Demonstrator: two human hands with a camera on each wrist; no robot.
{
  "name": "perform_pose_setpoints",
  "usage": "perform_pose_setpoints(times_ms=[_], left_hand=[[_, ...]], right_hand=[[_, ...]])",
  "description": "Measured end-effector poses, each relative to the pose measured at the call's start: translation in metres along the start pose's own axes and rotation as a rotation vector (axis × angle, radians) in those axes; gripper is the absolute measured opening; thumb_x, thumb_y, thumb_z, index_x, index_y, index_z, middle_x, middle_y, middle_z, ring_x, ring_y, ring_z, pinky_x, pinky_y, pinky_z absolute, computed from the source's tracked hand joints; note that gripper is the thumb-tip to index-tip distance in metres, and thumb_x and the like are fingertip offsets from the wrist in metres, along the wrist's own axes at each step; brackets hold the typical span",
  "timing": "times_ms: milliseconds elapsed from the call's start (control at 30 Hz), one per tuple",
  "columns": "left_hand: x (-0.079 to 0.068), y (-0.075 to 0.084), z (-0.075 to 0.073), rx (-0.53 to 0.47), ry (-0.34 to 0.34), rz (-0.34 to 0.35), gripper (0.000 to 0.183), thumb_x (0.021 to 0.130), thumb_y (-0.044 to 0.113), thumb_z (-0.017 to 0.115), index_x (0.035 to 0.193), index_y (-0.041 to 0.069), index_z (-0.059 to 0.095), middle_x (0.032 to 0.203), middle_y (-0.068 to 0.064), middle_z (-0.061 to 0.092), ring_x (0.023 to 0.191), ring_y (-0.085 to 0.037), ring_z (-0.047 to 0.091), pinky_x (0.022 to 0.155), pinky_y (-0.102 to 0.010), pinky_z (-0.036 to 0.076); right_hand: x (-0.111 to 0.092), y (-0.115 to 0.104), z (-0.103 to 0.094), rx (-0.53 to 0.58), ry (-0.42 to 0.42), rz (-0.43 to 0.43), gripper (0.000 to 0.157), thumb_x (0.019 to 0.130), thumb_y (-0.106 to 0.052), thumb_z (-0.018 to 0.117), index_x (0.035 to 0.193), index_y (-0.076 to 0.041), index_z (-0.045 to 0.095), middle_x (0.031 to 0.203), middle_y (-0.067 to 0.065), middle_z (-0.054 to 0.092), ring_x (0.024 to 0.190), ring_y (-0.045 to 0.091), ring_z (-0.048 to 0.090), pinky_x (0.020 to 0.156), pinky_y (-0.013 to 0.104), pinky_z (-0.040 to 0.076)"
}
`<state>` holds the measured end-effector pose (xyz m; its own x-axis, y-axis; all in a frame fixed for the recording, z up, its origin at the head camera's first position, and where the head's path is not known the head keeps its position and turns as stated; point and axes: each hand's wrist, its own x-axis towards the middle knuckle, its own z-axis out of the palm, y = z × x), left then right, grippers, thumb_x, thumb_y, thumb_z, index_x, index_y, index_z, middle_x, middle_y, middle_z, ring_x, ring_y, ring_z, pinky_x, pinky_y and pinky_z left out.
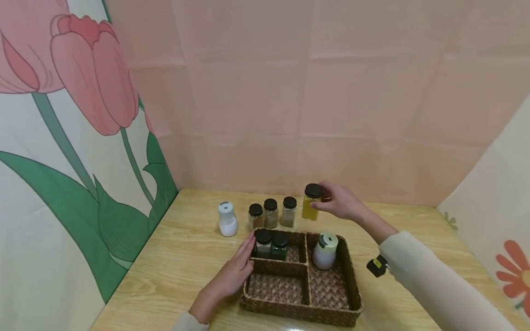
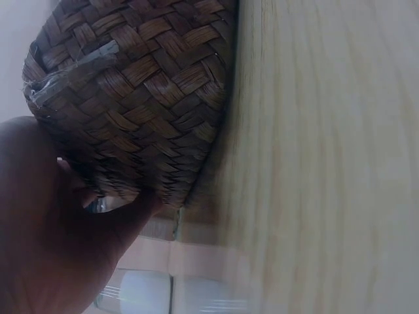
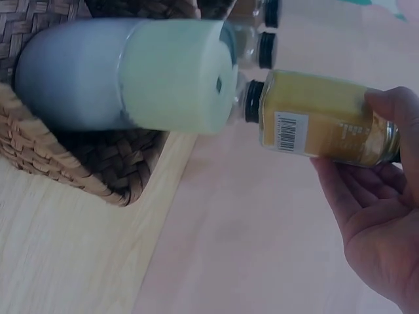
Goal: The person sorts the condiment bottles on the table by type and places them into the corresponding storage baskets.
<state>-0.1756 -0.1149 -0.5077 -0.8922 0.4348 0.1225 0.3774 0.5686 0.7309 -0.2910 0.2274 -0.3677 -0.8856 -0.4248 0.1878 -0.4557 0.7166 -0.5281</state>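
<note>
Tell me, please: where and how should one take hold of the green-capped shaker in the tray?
Probably by the sides of its cap, from above: the shaker stands upright, its lower body inside the tray, with the cap rising above it.

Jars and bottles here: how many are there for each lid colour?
Black-lidded jars: 6 (1 in the right hand, 2 in the basket, 3 behind it)
Green-topped bottle: 1
Bluish-white-topped bottle: 1
Total: 8
</note>
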Motion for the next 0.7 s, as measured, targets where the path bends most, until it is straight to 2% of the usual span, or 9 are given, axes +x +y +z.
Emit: perform_pose_setpoints(times_ms=[100,300,500,700], left_hand=[[0.0,0.0,0.0,-0.005,-0.001,-0.002,0.064,0.107,0.019,0.04,0.164,0.014,0.012,0.172,0.001,0.002,0.155,-0.022,0.014,0.122,-0.051,0.024],[-0.001,0.001,-0.001,-0.005,0.001,-0.006,0.064,0.107,0.019,0.04,0.164,0.013,0.013,0.172,0.0,0.003,0.155,-0.022,0.014,0.122,-0.051,0.025],[-0.001,0.0,0.0,-0.003,0.001,-0.011,0.064,0.107,0.019,0.041,0.164,0.014,0.012,0.172,0.0,0.003,0.155,-0.022,0.014,0.122,-0.051,0.024],[-0.002,-0.001,0.0,-0.005,0.003,-0.009,0.064,0.107,0.02,0.041,0.164,0.014,0.012,0.171,0.004,0.001,0.155,-0.022,0.013,0.122,-0.05,0.024]], right_hand=[[-0.002,-0.006,0.0,0.005,0.0,-0.012,0.039,0.09,-0.033,0.077,0.118,-0.009,0.062,0.102,0.005,0.073,0.095,0.024,0.071,0.079,0.046,0.056],[-0.006,-0.015,0.0,0.015,-0.013,-0.018,0.04,0.09,-0.031,0.078,0.117,-0.007,0.062,0.098,0.005,0.072,0.089,0.022,0.069,0.073,0.039,0.054],[-0.009,-0.019,0.001,0.01,-0.01,-0.033,0.039,0.089,-0.03,0.079,0.117,-0.007,0.062,0.093,0.002,0.071,0.082,0.014,0.065,0.068,0.035,0.052],[-0.012,-0.021,0.003,0.027,-0.014,-0.04,0.04,0.09,-0.031,0.078,0.118,-0.008,0.063,0.093,0.001,0.07,0.08,0.013,0.065,0.067,0.033,0.052]])
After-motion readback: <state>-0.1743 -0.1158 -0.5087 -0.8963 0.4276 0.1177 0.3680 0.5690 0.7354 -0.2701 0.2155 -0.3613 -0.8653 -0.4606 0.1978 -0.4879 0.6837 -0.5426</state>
